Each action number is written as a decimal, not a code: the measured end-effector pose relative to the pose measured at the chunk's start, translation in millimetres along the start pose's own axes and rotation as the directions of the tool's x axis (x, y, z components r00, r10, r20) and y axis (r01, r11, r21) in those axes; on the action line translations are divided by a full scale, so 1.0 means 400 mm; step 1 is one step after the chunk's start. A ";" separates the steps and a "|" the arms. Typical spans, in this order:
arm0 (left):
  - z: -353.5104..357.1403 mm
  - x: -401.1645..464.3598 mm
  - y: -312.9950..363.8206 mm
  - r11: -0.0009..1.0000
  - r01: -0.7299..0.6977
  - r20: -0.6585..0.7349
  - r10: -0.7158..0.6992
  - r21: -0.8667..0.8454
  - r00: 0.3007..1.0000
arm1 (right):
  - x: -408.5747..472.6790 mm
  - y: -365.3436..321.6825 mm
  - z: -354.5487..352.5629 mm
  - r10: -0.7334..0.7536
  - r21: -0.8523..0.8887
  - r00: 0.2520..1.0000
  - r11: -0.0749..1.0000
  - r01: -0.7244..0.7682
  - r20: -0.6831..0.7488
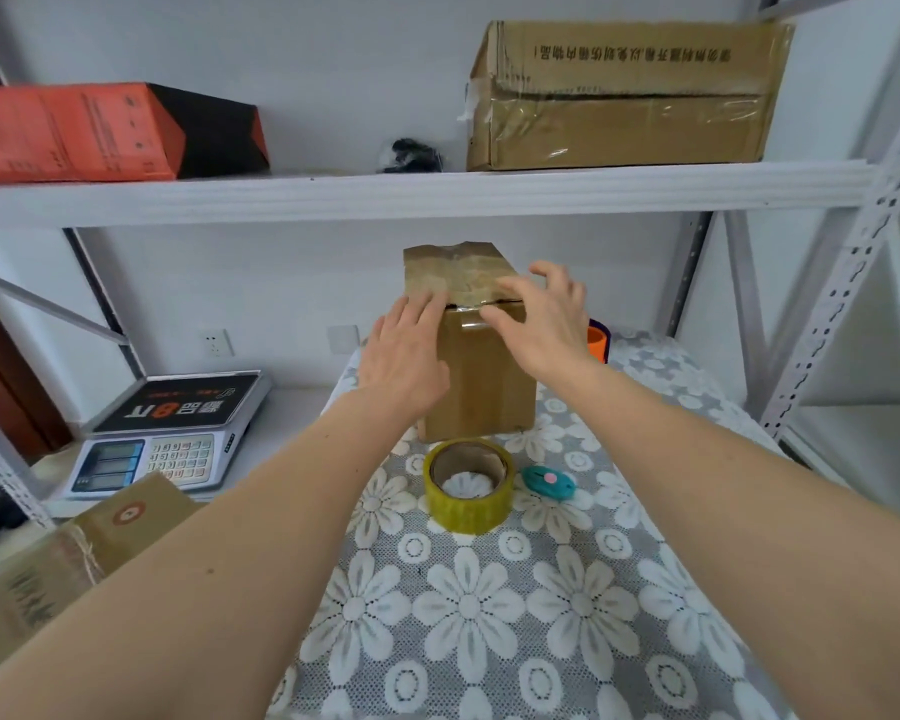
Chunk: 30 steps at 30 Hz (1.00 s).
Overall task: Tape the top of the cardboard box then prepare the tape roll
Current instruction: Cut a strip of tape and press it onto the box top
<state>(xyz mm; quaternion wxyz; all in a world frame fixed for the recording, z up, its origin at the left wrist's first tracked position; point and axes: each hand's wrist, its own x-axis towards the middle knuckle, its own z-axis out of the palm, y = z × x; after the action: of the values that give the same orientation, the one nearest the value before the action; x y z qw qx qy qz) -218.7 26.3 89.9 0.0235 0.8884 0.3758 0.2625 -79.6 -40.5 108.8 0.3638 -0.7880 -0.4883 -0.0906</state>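
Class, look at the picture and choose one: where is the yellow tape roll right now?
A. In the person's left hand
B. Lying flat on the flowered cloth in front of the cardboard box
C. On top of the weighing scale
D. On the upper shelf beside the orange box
B: the tape roll lies flat on the flowered cloth, just in front of the cardboard box, with neither hand touching it.

We see a bright, even light over the whole frame, soft and without hard shadows. Only a weak shadow lies under the tape roll at the centre. The clear tape on the large cardboard box in the upper right gives small glare. The wide lens bends the shelf post on the right edge. The picture is a little soft, most at the corners.
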 end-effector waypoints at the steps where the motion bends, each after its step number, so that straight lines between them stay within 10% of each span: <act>1: 0.004 0.003 0.000 1.000 0.000 -0.020 0.000 0.002 1.000 | 0.015 -0.003 0.007 0.022 0.010 1.000 1.000 -0.023 0.020; 12: 0.065 0.015 -0.010 0.996 -0.024 -0.277 0.000 -0.084 0.961 | 0.045 0.026 0.094 0.110 0.406 0.994 0.908 -0.105 0.012; 30: 0.103 0.042 -0.001 0.981 0.038 -0.472 -0.126 -0.191 0.873 | 0.043 0.055 0.125 0.046 0.394 0.994 0.919 -0.002 -0.102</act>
<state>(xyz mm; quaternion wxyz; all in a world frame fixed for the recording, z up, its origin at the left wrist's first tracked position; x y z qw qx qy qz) -189.3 44.4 61.7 0.0184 0.7727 0.3827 0.5060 -63.2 -0.8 70.8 0.5417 -0.6987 -0.4664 -0.0291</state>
